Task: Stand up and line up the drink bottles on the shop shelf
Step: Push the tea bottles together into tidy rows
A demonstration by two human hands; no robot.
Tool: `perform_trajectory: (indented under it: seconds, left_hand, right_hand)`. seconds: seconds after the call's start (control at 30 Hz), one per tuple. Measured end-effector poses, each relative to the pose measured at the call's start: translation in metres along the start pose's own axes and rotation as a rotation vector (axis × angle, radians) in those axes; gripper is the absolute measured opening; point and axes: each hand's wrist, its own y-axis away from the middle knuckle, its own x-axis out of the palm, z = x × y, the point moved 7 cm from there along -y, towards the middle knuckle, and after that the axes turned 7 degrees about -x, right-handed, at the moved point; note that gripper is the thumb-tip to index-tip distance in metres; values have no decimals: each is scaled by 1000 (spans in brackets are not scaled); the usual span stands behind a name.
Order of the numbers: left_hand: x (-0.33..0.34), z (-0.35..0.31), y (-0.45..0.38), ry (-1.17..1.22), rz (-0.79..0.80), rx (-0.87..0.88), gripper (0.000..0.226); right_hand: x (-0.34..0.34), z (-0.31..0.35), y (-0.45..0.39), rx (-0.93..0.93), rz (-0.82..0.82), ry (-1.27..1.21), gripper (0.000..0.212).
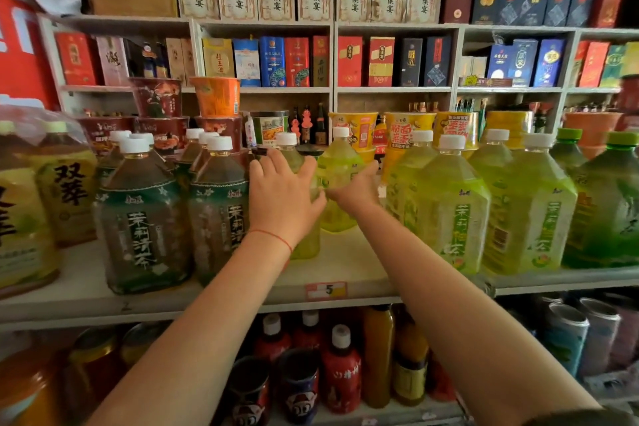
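Two yellow-green tea bottles with white caps stand upright in a gap mid-shelf. My left hand (280,199) lies over the nearer bottle (306,245), fingers spread round its shoulder, thumb out to the right. It hides most of that bottle. My right hand (357,191) grips the lower side of the farther bottle (337,166), thumb across its front. Dark jasmine tea bottles (141,218) stand in rows to the left. Matching yellow-green bottles (449,204) line the right. All stand on the white shelf (349,266).
Green-capped bottles (608,204) stand at the far right and large yellow-labelled jugs (65,190) at the far left. Instant noodle cups (216,97) are stacked behind the bottles. Boxed liquor fills the upper shelves. Small bottles and cans (340,370) sit on the shelf below.
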Motion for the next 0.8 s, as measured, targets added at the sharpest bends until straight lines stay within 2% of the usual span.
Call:
perform_trajectory:
  seconds: [0.17, 0.3, 0.47, 0.8]
  left_hand:
    - [3, 0, -3, 1, -5, -10, 60]
    - [6, 2, -4, 6, -5, -25, 63]
    - [8, 2, -13, 42, 49, -31, 70]
    - [10, -3, -20, 218, 131, -104, 55]
  right_hand:
    - [7, -4, -9, 7, -12, 3, 126]
    - [2, -5, -2, -59, -44, 212, 121]
    - [-4, -3, 12, -160, -43, 337, 132]
    - [-21, 7, 54, -265, -131, 562, 124]
